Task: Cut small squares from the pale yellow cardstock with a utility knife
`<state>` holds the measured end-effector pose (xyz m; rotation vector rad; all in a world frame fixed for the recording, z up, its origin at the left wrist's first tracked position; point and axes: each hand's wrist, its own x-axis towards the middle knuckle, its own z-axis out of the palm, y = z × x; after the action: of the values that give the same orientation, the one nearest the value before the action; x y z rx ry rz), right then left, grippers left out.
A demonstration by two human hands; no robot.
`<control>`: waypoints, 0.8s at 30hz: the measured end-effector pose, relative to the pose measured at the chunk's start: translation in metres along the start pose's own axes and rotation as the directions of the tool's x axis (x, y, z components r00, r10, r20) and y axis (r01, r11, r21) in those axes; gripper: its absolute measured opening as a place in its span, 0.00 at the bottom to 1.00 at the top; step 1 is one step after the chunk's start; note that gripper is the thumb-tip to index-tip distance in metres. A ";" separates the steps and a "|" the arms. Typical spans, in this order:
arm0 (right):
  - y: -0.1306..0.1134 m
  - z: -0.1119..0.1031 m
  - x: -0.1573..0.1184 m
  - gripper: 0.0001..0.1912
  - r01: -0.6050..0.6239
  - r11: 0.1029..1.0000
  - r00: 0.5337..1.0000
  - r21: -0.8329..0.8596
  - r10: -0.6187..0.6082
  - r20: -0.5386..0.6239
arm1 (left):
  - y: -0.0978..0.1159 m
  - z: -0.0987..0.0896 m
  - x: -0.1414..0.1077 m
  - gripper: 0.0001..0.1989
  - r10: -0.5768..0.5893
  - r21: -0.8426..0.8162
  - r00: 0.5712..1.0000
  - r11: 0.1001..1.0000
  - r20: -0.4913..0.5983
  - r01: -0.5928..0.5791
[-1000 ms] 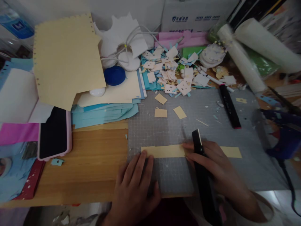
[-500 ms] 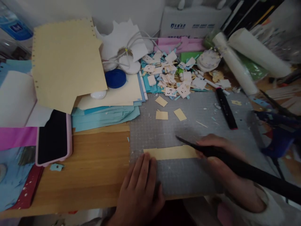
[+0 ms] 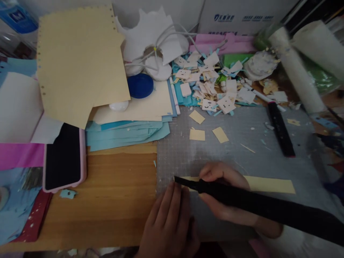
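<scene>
Two hands of mine are at work low over the gray mat [image 3: 193, 157], which covers the right part of a wooden table [image 3: 113, 215]. My right hand [image 3: 228, 173] is closed around a black cutter [image 3: 263, 202], its tip pointing left, close to my other fingertips; I can't tell whether it touches anything. My left hand [image 3: 169, 218] grips nothing, its fingers stretched out flat, close together, at the left end of a pale yellow paper strip [image 3: 271, 184]. The strip lies across the mat near its front edge, partly hidden behind my right hand and the cutter. Beyond it lie three small yellow cards, a black marker [image 3: 281, 129] and some scraps. Farther back, a heap of paper pieces [image 3: 209, 77] with drawn faces sits before a white box [image 3: 242, 21]. Leftward are blue papers [image 3: 129, 138], a big yellow sheet [image 3: 80, 64] and a pink-edged phone [image 3: 64, 157]; a pale wall [image 3: 161, 4] rises behind.
</scene>
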<state>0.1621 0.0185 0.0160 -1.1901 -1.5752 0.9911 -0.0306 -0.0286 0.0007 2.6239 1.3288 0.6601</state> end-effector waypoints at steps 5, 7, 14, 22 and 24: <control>-0.003 -0.003 0.001 0.13 -0.002 1.000 1.000 0.020 0.002 0.019 | 0.001 0.002 -0.004 0.19 0.002 -0.008 1.000 1.000 0.017 -0.001; -0.003 -0.002 0.001 0.14 -0.019 0.999 1.000 0.025 0.019 0.016 | 0.001 0.003 -0.004 0.19 0.001 -0.004 1.000 1.000 0.005 -0.001; -0.004 0.000 0.002 0.16 -0.035 0.997 0.999 0.064 0.033 0.027 | 0.002 0.002 -0.001 0.18 -0.012 -0.003 1.000 1.000 -0.015 0.012; -0.007 -0.002 0.005 0.14 -0.050 0.998 0.999 0.023 0.050 0.022 | 0.002 0.001 0.001 0.18 0.005 0.008 1.000 1.000 -0.012 -0.005; -0.007 -0.001 0.005 0.14 -0.054 0.998 0.998 0.020 0.054 0.013 | 0.002 0.001 0.001 0.18 0.002 0.004 1.000 1.000 -0.020 -0.002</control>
<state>0.1602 0.0223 0.0240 -1.2199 -1.5464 1.0493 -0.0280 -0.0294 0.0009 2.6287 1.3352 0.6864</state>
